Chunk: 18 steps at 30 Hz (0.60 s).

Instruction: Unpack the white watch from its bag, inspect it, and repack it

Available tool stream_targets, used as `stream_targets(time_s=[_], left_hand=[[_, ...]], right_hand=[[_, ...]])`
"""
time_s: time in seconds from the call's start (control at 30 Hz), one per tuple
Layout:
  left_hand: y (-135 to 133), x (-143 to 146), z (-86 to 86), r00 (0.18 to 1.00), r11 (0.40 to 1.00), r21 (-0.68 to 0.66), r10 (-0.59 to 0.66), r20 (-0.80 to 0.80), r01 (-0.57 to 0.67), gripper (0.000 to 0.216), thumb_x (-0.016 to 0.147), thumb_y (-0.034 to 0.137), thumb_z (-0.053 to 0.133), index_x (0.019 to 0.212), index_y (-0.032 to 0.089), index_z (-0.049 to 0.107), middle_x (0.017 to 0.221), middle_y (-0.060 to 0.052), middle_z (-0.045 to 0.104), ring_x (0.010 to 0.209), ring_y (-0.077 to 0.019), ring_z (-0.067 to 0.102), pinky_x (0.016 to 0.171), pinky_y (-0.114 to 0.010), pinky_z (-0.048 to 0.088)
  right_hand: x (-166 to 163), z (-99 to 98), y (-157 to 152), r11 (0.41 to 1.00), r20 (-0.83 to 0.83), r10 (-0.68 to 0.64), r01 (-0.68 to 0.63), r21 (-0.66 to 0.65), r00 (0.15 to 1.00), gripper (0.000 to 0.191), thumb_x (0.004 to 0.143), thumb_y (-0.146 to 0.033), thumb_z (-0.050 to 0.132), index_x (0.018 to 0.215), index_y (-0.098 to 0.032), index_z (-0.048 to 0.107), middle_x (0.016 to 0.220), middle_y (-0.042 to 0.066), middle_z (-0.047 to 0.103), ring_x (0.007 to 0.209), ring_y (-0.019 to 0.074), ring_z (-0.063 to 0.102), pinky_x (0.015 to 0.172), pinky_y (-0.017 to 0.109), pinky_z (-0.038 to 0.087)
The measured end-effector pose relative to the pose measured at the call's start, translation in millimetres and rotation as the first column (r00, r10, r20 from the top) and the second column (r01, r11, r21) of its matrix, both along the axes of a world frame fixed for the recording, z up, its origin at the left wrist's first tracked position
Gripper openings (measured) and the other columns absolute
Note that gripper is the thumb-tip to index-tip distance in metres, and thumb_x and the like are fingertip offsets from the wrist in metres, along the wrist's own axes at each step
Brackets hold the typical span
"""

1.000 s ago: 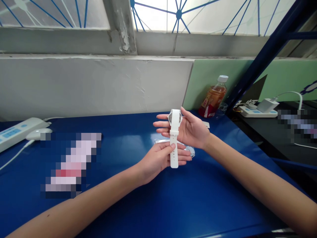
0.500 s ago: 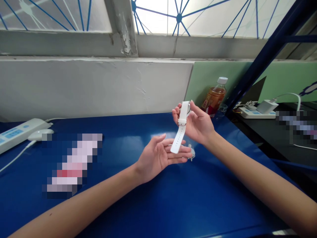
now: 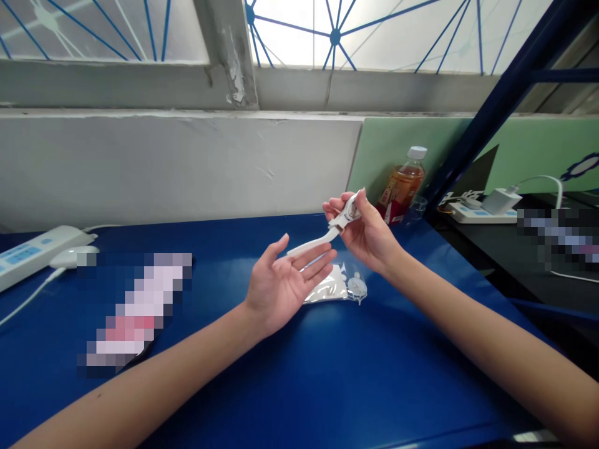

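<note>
My right hand (image 3: 367,234) is closed around the case end of a white wristwatch (image 3: 327,234), held above the blue table (image 3: 327,374). The white strap slants down to the left, and its free end lies across the fingertips of my left hand (image 3: 281,284). That hand is palm up with its fingers spread and grips nothing. Under both hands a clear plastic bag (image 3: 334,287) rests on the table.
A bottle of orange-brown drink (image 3: 402,184) stands at the back beside a green partition (image 3: 528,149). A white power strip (image 3: 28,252) and a cable lie at the far left. Another strip with a charger (image 3: 489,209) sits on the dark desk at right. A dark blue frame post (image 3: 496,100) slants up.
My left hand let go of the strap and opened palm up. My right hand closed on the watch, lifted it and tilted it so that the strap swung left onto my left fingertips.
</note>
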<state>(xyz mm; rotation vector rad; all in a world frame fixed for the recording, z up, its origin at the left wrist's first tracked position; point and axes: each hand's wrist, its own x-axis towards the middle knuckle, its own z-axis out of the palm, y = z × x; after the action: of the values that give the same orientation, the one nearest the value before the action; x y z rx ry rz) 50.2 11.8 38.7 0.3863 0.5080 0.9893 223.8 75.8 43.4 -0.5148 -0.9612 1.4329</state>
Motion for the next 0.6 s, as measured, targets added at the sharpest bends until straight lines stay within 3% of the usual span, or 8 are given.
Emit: stream_targets(time_s=[0.1, 0.2, 0.3, 0.4, 0.47, 0.53, 0.6], left_hand=[[-2, 2, -0.8, 0.999, 0.999, 0.017, -0.036, -0.039, 0.037, 0.057, 0.094, 0.043, 0.052, 0.131, -0.001, 0.052, 0.134, -0.024, 0.059, 0.130, -0.0331, 0.053, 0.112, -0.042, 0.040], [-3, 4, -3.9, 0.991, 0.985, 0.136, -0.094, -0.095, 0.107, 0.046, 0.092, 0.039, 0.060, 0.121, 0.003, 0.058, 0.136, -0.024, 0.057, 0.130, -0.0359, 0.053, 0.110, -0.047, 0.041], [-4, 7, -6.7, 0.972, 0.944, 0.302, -0.062, -0.226, 0.131, 0.035, 0.088, 0.028, 0.069, 0.118, 0.009, 0.063, 0.131, -0.017, 0.063, 0.128, -0.0322, 0.055, 0.108, -0.043, 0.044], [-5, 9, -8.4, 0.921, 0.919, 0.356, -0.019, -0.390, 0.169, 0.032, 0.085, 0.022, 0.076, 0.115, 0.013, 0.067, 0.114, -0.011, 0.072, 0.117, -0.0272, 0.065, 0.101, -0.038, 0.050], [-7, 10, -8.7, 0.890, 0.919, 0.339, -0.028, -0.455, 0.203, 0.028, 0.086, 0.027, 0.076, 0.108, 0.011, 0.070, 0.102, -0.011, 0.076, 0.101, -0.0245, 0.072, 0.093, -0.036, 0.055], [-10, 11, -8.3, 0.871, 0.923, 0.317, -0.038, -0.490, 0.218, 0.029, 0.087, 0.034, 0.075, 0.102, 0.009, 0.071, 0.095, -0.011, 0.077, 0.090, -0.0226, 0.075, 0.088, -0.035, 0.057], [-12, 13, -7.2, 0.855, 0.932, 0.288, -0.042, -0.517, 0.220, 0.033, 0.086, 0.038, 0.075, 0.100, 0.008, 0.071, 0.092, -0.013, 0.077, 0.086, -0.0224, 0.075, 0.084, -0.034, 0.059]], right_hand=[[1, -0.1, 0, 0.999, 0.032, -0.025, 0.023, 0.049, 0.999, 0.027, 0.085, -0.056, 0.066, 0.089, -0.029, 0.068, 0.093, -0.004, 0.078, 0.104, 0.0190, 0.070, 0.102, 0.039, 0.049], [1, -0.4, -5, 0.995, 0.183, 0.034, -0.050, 0.083, 0.982, 0.034, 0.090, -0.059, 0.058, 0.092, -0.028, 0.071, 0.095, 0.000, 0.078, 0.113, 0.0224, 0.066, 0.106, 0.045, 0.044], [0, -1.5, -10, 0.972, 0.435, 0.012, -0.113, 0.205, 0.900, 0.032, 0.093, -0.053, 0.057, 0.093, -0.027, 0.076, 0.109, 0.003, 0.077, 0.132, 0.0235, 0.053, 0.114, 0.046, 0.034], [-1, -2.0, -15, 0.951, 0.582, -0.074, -0.119, 0.286, 0.810, 0.025, 0.092, -0.045, 0.061, 0.094, -0.027, 0.078, 0.128, 0.003, 0.068, 0.139, 0.0249, 0.043, 0.116, 0.045, 0.030], [-3, -0.7, -17, 0.967, 0.563, -0.004, -0.140, 0.213, 0.826, 0.026, 0.092, -0.045, 0.060, 0.098, -0.026, 0.077, 0.131, 0.004, 0.067, 0.132, 0.0268, 0.051, 0.113, 0.046, 0.035], [-4, 2.5, -19, 0.971, 0.446, 0.170, -0.227, 0.078, 0.879, 0.033, 0.093, -0.047, 0.057, 0.104, -0.023, 0.076, 0.128, 0.006, 0.069, 0.124, 0.0268, 0.059, 0.109, 0.045, 0.041], [-4, 7.1, -19, 0.934, 0.267, 0.353, -0.355, -0.042, 0.897, 0.042, 0.095, -0.052, 0.051, 0.110, -0.020, 0.073, 0.124, 0.009, 0.070, 0.119, 0.0260, 0.062, 0.107, 0.043, 0.044]])
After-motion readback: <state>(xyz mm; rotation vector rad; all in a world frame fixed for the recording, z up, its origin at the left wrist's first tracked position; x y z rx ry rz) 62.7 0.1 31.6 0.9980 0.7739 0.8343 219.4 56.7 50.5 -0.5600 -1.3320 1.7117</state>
